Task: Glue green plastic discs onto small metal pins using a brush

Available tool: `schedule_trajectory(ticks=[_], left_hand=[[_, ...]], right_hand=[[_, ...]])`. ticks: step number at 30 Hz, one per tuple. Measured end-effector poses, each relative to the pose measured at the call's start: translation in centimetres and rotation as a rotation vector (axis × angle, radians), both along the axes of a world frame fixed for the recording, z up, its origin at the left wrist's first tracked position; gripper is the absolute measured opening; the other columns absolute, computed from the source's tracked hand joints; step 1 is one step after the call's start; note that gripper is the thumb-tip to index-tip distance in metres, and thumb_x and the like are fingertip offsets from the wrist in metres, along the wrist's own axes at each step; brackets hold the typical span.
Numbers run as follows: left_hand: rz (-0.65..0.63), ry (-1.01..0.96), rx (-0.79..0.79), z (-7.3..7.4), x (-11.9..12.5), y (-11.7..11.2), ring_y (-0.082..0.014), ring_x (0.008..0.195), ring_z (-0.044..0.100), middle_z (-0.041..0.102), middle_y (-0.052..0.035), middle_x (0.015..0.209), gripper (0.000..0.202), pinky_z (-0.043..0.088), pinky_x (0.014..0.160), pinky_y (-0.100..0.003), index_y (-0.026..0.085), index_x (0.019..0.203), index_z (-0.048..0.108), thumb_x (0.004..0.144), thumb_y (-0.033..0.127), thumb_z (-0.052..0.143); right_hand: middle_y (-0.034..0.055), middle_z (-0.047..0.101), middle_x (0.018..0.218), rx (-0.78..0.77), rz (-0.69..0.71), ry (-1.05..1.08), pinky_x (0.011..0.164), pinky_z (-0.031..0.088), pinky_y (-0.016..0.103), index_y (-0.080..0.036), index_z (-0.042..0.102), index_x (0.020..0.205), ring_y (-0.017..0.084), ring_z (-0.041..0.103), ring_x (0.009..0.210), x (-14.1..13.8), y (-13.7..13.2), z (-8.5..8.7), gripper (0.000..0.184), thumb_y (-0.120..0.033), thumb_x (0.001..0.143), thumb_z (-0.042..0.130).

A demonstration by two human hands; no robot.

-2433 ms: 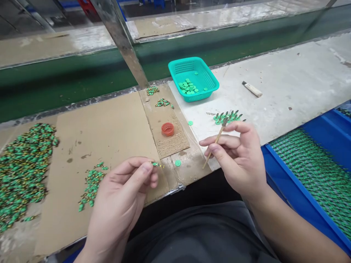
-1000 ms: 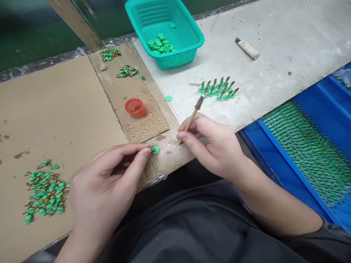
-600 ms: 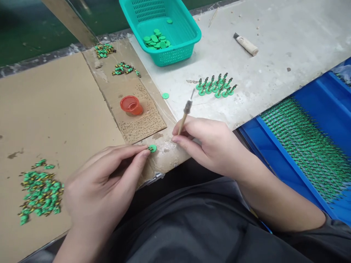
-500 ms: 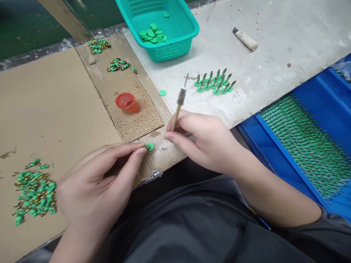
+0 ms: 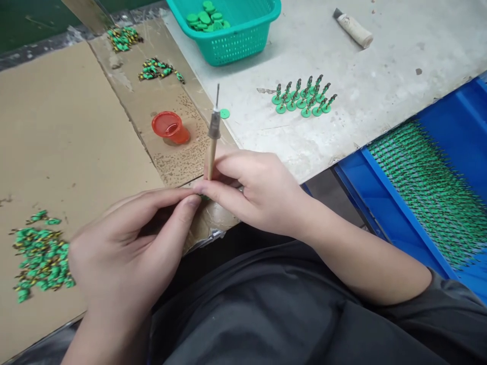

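Observation:
My left hand (image 5: pixel 140 243) pinches a small figurine between thumb and forefinger, its body hidden by the fingers. Only a sliver of its round green base (image 5: pixel 204 197) shows, at the fingertips over the table edge. My right hand (image 5: pixel 254 187) is closed around a wooden-handled needle tool (image 5: pixel 213 137), whose thin metal tip points up. The right thumb and fingertips meet the base and the left fingertips, covering most of the base. Beyond the hands, a loose green disc (image 5: pixel 224 113) lies on the table near a red cup (image 5: pixel 171 126) of liquid.
Unmounted figurines form a pile (image 5: pixel 41 258) at left and smaller piles farther back. Several figurines stand on green bases (image 5: pixel 302 104) at right. A teal basket (image 5: pixel 239 45) holds green discs. A wrapped blade (image 5: pixel 353 29) lies behind. Blue trays (image 5: pixel 399 197) of figurines stand at right.
My right hand has moved left with the needle tool, and its fingertips now meet the green base at the left hand. The view has shifted slightly.

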State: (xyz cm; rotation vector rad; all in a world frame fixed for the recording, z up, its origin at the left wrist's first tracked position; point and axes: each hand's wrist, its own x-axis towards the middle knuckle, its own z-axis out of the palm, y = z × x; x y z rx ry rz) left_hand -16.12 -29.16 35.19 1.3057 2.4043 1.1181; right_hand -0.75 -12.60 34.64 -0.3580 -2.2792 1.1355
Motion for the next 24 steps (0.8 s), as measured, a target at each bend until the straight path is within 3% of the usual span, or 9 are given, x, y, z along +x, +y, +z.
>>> schedule_trajectory(ticks=[5,11,16,21,24], left_hand=[[-0.002,0.078,0.03,-0.31,-0.24,-0.07,-0.0194,0.095,0.082,0.089,0.0034,0.11,0.016,0.059,0.086,-0.033,0.038,0.112,0.09,0.102,0.048,0.082],[-0.006,0.075,0.037,-0.45,-0.39,-0.22,-0.0176,0.09,0.081,0.088,0.0049,0.107,0.014,0.058,0.083,-0.032,0.038,0.11,0.09,0.102,0.048,0.082],[-0.018,0.104,0.045,-0.75,-0.44,-0.07,-0.0176,0.09,0.081,0.088,0.0042,0.105,0.014,0.058,0.081,-0.032,0.036,0.109,0.09,0.102,0.046,0.083],[-0.025,0.102,0.063,-0.78,-0.44,-0.25,-0.0173,0.092,0.082,0.089,0.0048,0.108,0.012,0.06,0.086,-0.032,0.037,0.11,0.089,0.102,0.043,0.084],[-0.038,0.094,0.06,-0.71,-0.41,-0.28,-0.0177,0.095,0.083,0.089,0.0052,0.111,0.012,0.062,0.089,-0.033,0.039,0.113,0.089,0.102,0.041,0.084]], right_hand=[[0.0003,0.079,0.105,0.086,0.03,0.092,0.091,0.062,0.026,-0.019,0.072,0.103,0.013,0.075,0.09,-0.21,0.17,-0.66,0.035,-0.036,0.124,0.05],[0.0023,0.079,0.101,0.068,0.105,0.021,0.093,0.063,0.029,-0.029,0.073,0.107,0.019,0.077,0.094,-0.55,0.56,-0.68,0.021,-0.037,0.118,0.057],[0.002,0.079,0.102,0.083,0.124,0.021,0.092,0.062,0.029,-0.029,0.074,0.107,0.018,0.075,0.092,-0.6,0.53,-0.68,0.025,-0.035,0.119,0.052],[0.0017,0.072,0.093,0.11,0.119,0.055,0.086,0.061,0.028,-0.024,0.068,0.095,0.016,0.072,0.085,-0.68,0.65,-0.53,0.036,-0.037,0.123,0.048],[0.0006,0.071,0.091,0.114,0.087,0.078,0.085,0.06,0.027,-0.024,0.066,0.093,0.015,0.07,0.081,-0.61,0.74,-0.4,0.032,-0.031,0.121,0.055]])
